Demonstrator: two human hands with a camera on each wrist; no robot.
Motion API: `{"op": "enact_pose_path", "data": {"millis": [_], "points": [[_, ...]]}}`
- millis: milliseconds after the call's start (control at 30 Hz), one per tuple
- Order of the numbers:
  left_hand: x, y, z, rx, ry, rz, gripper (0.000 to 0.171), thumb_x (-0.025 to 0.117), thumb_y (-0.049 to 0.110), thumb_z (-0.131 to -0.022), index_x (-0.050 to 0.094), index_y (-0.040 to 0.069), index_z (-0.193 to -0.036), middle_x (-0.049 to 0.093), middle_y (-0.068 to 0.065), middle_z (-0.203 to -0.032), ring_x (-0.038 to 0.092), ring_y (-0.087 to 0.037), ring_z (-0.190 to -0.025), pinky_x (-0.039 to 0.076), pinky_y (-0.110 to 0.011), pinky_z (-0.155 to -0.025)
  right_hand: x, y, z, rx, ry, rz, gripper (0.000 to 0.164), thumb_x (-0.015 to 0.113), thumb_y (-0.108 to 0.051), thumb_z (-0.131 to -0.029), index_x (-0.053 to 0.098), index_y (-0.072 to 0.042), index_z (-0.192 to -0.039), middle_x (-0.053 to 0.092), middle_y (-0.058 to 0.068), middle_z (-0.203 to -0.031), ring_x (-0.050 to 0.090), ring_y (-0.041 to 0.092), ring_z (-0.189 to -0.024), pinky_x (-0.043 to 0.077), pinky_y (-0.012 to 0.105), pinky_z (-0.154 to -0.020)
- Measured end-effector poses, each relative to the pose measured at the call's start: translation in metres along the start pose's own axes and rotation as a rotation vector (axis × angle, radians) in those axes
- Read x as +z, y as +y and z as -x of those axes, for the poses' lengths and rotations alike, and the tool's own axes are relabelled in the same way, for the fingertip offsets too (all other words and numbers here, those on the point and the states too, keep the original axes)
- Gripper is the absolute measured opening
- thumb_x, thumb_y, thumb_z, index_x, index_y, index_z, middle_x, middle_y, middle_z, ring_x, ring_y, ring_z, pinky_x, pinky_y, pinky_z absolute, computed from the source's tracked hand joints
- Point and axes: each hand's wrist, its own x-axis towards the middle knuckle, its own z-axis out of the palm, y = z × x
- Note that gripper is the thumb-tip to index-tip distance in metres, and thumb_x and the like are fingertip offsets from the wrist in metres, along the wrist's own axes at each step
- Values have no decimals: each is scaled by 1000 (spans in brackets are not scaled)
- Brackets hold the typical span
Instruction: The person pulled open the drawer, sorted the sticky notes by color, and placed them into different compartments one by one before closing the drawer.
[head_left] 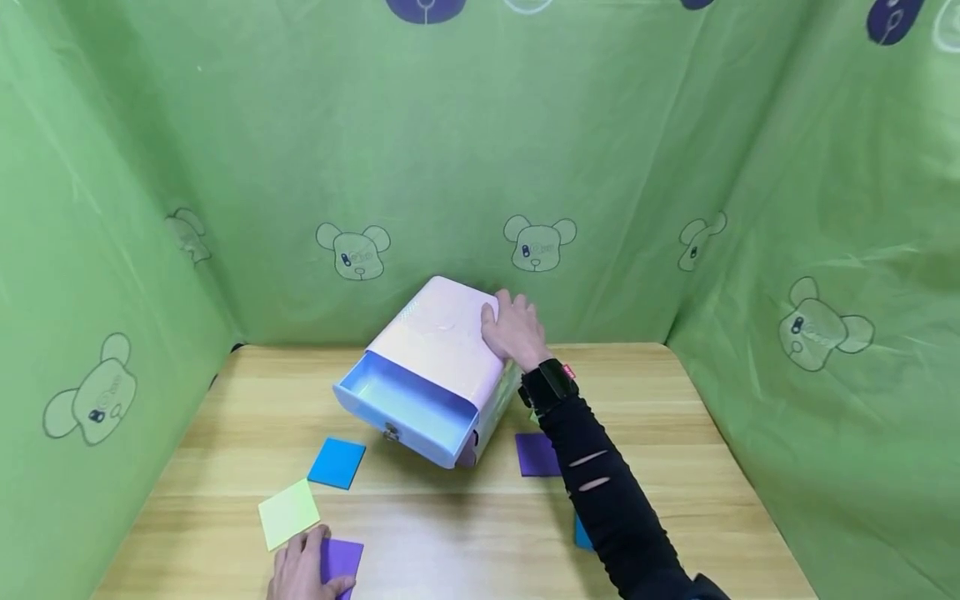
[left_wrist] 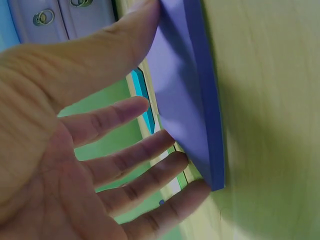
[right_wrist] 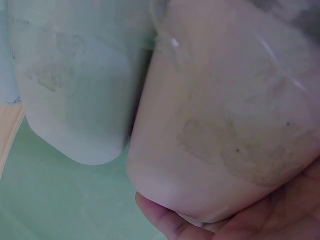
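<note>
A small drawer cabinet with a pale pink top (head_left: 438, 337) stands at an angle near the back of the table. Its light blue drawer (head_left: 408, 408) is pulled out at the front, with a metal clasp on its face. My right hand (head_left: 517, 332) grips the cabinet's right rear edge; in the right wrist view fingers (right_wrist: 170, 220) curl round a pale rounded edge. At the front left, my left hand (head_left: 302, 571) holds a purple square tile (head_left: 342, 562) by its edges. Thumb and fingertips touch opposite sides of this tile (left_wrist: 185, 90) in the left wrist view.
Left of the cabinet lie a blue tile (head_left: 337, 462) and a yellow-green tile (head_left: 288, 513). Another purple tile (head_left: 537, 455) lies to the right, and a blue one (head_left: 582, 533) is partly hidden under my right forearm. Green cloth (head_left: 450, 167) encloses the wooden table (head_left: 660, 500).
</note>
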Motion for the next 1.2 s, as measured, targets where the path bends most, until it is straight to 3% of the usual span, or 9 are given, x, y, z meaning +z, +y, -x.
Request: {"op": "enact_pose_path", "data": {"millis": [200,367,600,833,1033,1200], "points": [[-2,-3,0,13,5,23,77,96,25,-62,59,-2,-123,57,-33,-117,53,-44,-100,52,-54,-81,0,-1,-1,-7,9,6,63,27,-49,-105,34,-10,-154,42,26,-147,46,43,-129,50,60,-99],[-3,-3,1,6,43,28,86,98,23,-59,56,-8,-127,55,-34,-106,54,-43,-95,52,-53,-79,1,-1,-1,-4,4,8,62,27,-49,-105,34,-10,-154,42,26,-147,45,43,-129,50,60,-99],[0,5,2,-64,25,45,91,98,20,-58,51,-8,-131,51,-39,-109,52,-50,-97,53,-59,-80,3,1,1,-8,9,-9,62,28,-49,-105,35,-9,-153,41,26,-148,45,43,-128,50,60,-99],[-3,6,2,-117,23,61,92,97,22,-59,49,-11,-129,54,-39,-99,53,-50,-93,49,-59,-84,2,1,1,-8,23,-9,62,28,-49,-105,36,-9,-152,43,26,-145,47,42,-126,51,59,-96],[-4,3,0,-194,-23,83,94,97,26,-58,47,-16,-125,54,-39,-95,53,-53,-94,50,-63,-86,3,-1,2,0,15,-9,62,28,-49,-105,35,-10,-153,42,26,-148,46,43,-128,51,61,-98],[-5,1,0,-184,-30,119,84,98,27,-58,49,-11,-115,57,-35,-90,56,-48,-87,51,-59,-81,3,-2,2,1,24,-24,62,28,-49,-105,35,-11,-153,42,25,-147,46,43,-128,51,61,-98]]}}
